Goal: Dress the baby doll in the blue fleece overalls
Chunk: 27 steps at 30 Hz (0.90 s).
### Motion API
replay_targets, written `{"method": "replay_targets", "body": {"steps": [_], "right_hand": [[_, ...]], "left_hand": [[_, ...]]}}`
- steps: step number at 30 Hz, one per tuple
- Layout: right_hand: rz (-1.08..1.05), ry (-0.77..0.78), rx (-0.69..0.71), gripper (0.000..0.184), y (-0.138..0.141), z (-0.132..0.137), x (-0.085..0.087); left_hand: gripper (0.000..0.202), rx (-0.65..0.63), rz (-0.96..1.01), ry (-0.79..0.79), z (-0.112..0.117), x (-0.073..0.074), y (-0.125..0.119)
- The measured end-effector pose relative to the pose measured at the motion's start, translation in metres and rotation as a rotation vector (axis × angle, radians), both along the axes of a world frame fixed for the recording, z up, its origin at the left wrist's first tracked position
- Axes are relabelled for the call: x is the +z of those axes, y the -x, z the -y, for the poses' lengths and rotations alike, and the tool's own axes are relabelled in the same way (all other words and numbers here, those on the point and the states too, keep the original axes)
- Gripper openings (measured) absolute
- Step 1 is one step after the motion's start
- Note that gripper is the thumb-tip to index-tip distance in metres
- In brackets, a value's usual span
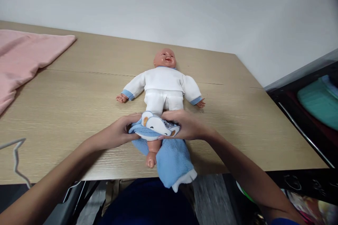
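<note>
A baby doll (163, 81) lies on its back on the wooden table (66, 105), head toward the wall, dressed in a white top with blue cuffs and white shorts. Blue fleece trousers (169, 158) with a white animal-face patch sit over its legs; one bare foot pokes out near the table's front edge. My left hand (123, 132) grips the trousers' waistband on the left. On the right side of that waistband, my right hand (186, 126) is closed on it. Both hands are at the doll's thighs.
A pink cloth (23, 56) lies at the table's far left. A white wire hanger (16, 154) rests at the front left edge. To the right, beyond the table edge, stands a dark bin with a teal cloth (319, 102). A white wall is behind.
</note>
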State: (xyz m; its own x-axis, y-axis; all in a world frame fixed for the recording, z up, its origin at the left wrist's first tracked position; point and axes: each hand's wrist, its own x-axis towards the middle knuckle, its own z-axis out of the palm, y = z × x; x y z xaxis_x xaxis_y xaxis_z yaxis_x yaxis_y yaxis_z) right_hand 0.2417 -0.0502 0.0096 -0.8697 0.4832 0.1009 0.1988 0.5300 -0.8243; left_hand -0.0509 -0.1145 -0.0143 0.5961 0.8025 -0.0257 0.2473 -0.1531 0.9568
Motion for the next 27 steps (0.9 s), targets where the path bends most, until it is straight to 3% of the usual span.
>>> {"method": "replay_targets", "body": {"steps": [5, 9, 11, 13, 15, 17, 19, 21, 23, 25, 27], "right_hand": [[0.036, 0.043, -0.129, 0.049, -0.008, 0.014, 0.009], [0.230, 0.004, -0.308, 0.036, -0.027, 0.043, 0.029], [0.308, 0.023, -0.340, 0.039, -0.039, 0.055, 0.036], [0.307, 0.026, -0.315, 0.046, -0.049, 0.062, 0.038], [0.213, 0.024, -0.288, 0.039, -0.056, 0.063, 0.036], [0.096, 0.048, -0.283, 0.031, -0.060, 0.062, 0.030], [0.023, 0.083, -0.280, 0.033, -0.060, 0.060, 0.023], [-0.017, 0.104, -0.278, 0.033, -0.054, 0.059, 0.019], [-0.051, 0.128, -0.317, 0.034, -0.047, 0.061, 0.020], [-0.073, 0.178, -0.410, 0.037, -0.043, 0.065, 0.025], [-0.056, 0.238, -0.492, 0.039, -0.044, 0.071, 0.031]], "left_hand": [[0.045, -0.054, 0.039, 0.204, -0.003, 0.008, 0.010], [0.031, -0.001, 0.001, 0.179, -0.002, 0.002, 0.019], [0.030, 0.002, -0.023, 0.151, -0.001, -0.001, 0.023], [0.032, 0.013, -0.047, 0.089, 0.000, 0.002, 0.026], [0.039, 0.080, -0.097, -0.022, 0.001, 0.011, 0.024], [0.055, 0.164, -0.145, -0.177, 0.000, 0.026, 0.015], [0.072, 0.164, -0.151, -0.299, -0.004, 0.046, -0.003], [0.079, 0.049, -0.160, -0.295, -0.014, 0.065, -0.027], [0.068, -0.145, -0.218, -0.174, -0.030, 0.076, -0.050], [0.048, -0.394, -0.268, -0.057, -0.047, 0.078, -0.068], [0.037, -0.533, -0.216, -0.018, -0.062, 0.071, -0.077]]}}
